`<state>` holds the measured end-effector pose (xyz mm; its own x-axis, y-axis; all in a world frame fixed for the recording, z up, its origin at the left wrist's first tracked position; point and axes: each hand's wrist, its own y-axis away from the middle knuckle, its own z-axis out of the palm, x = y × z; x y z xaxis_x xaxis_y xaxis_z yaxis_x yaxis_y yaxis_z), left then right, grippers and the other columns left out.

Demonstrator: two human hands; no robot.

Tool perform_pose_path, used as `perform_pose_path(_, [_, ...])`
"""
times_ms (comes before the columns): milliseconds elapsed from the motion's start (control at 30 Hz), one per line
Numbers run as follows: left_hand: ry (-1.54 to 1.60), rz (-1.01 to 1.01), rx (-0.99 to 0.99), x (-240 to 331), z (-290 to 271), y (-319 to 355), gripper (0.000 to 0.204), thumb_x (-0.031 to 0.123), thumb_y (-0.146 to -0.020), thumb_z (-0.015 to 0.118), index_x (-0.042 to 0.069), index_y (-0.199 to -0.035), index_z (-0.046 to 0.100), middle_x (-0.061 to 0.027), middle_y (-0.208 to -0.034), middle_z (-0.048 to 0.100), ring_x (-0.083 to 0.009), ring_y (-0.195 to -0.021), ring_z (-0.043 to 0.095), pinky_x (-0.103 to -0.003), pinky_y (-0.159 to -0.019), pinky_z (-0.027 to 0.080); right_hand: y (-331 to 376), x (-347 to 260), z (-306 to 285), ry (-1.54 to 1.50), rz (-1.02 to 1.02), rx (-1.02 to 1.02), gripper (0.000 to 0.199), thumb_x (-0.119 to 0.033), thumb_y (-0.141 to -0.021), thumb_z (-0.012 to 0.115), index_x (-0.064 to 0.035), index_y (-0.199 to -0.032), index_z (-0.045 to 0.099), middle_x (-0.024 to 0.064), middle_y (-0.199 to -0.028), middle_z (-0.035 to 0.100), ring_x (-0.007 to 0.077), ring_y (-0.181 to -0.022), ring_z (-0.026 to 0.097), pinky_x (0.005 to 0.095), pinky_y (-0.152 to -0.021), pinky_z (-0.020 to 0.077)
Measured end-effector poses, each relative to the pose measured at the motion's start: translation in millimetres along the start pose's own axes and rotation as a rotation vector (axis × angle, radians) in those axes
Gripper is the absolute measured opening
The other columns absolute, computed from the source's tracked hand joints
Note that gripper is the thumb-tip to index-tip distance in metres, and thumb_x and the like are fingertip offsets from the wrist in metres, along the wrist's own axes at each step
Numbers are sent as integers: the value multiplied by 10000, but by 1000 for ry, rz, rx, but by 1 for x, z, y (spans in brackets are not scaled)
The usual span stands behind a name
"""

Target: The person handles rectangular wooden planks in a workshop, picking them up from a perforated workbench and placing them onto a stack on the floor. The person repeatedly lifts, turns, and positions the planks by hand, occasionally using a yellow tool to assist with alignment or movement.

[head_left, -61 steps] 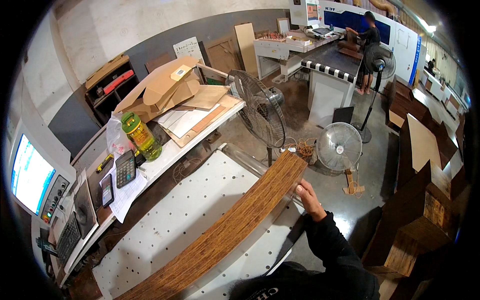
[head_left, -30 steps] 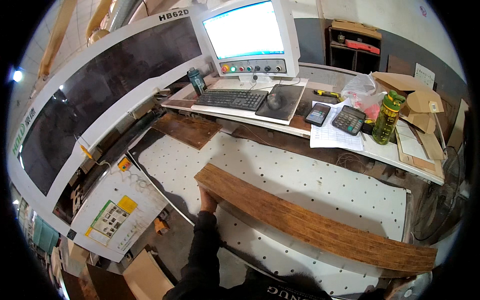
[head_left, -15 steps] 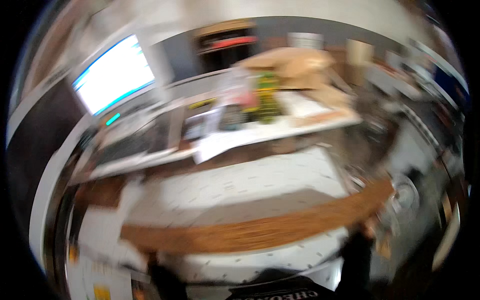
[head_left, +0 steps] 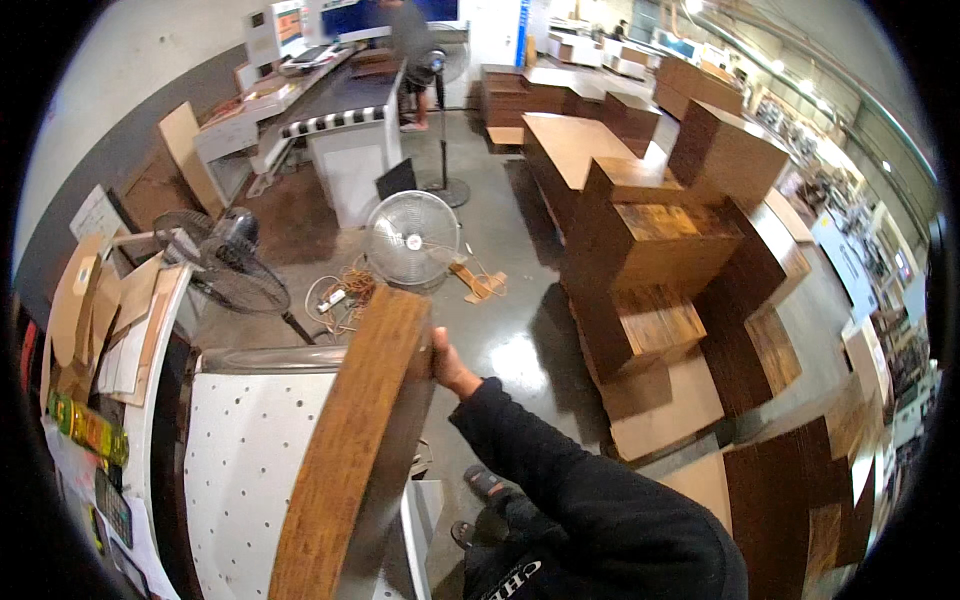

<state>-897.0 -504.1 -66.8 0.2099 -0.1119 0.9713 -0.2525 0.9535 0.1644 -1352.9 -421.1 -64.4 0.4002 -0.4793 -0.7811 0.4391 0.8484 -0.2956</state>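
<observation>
A long, thick brown wood-grain board [head_left: 350, 430] stretches from the lower edge up to the middle of the picture, along the right side of the white dotted table [head_left: 240, 450]. My right hand [head_left: 453, 366] grips its right side close to the far end, fingers partly hidden behind the edge. The black-sleeved right arm reaches in from the lower right. My left hand is out of the picture, and so is the near end of the board.
Ahead on the floor stand a round fan [head_left: 411, 240] and tangled orange cords [head_left: 350, 300]. Another fan [head_left: 225, 255] is beyond the table. Stacks of brown panels [head_left: 650, 270] line the right side. A side desk [head_left: 165, 350] holds a green-yellow bottle [head_left: 88, 428]. A person [head_left: 410, 45] stands far off.
My view has swung to the right. The board, held crosswise by both hands before, now points away from me, and my left hand has gone out of view.
</observation>
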Motion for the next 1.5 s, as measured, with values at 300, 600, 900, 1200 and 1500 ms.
perform_pose_path(300, [17, -91, -347, -27, 155, 60, 709, 630, -902, 246, 126, -1400, 286, -94, -1394, 367, -280, -1255, 386, -443, -1027, 332, 196, -155, -158, 243, -201, 542, 926, -768, -795, 311, 7, -1287, 433, 117, -1252, 506, 212, -1130, 495, 364, -976, 390])
perform_pose_path(600, [-42, -84, -492, -45, 345, 163, 706, 623, -904, 253, 127, -1406, 280, -94, -1401, 358, -289, -1259, 379, -451, -1030, 325, 389, -259, -316, 220, -426, 1182, 821, -684, -872, 260, -19, -1338, 381, 113, -1304, 470, 244, -1176, 456, 353, -995, 365])
perform_pose_path(900, [-13, -107, -452, -53, 471, 201, 703, 616, -906, 260, 128, -1411, 275, -93, -1408, 350, -297, -1264, 373, -459, -1033, 318, 459, -347, -421, 347, -442, 1449, 852, -721, -835, 318, -75, -1390, 290, 103, -1366, 369, 265, -1234, 373, 430, -1003, 342])
perform_pose_path(1200, [-55, -213, -611, -145, 661, 217, 703, 614, -907, 267, 128, -1416, 274, -91, -1416, 339, -298, -1272, 362, -458, -1037, 312, 392, -421, -516, 319, -301, 1699, 811, -693, -851, 340, -44, -1337, 378, 85, -1312, 443, 250, -1194, 425, 369, -997, 352])
perform_pose_path(1500, [-536, -424, -886, -304, 877, 224, 955, 779, -777, 343, 63, -1404, 269, -135, -1397, 345, -290, -1225, 385, -402, -1008, 329, 284, -493, -680, 664, 565, 1802, 934, -751, -820, 289, 82, -1156, 545, 166, -1098, 595, 234, -1010, 548, 335, -870, 406])
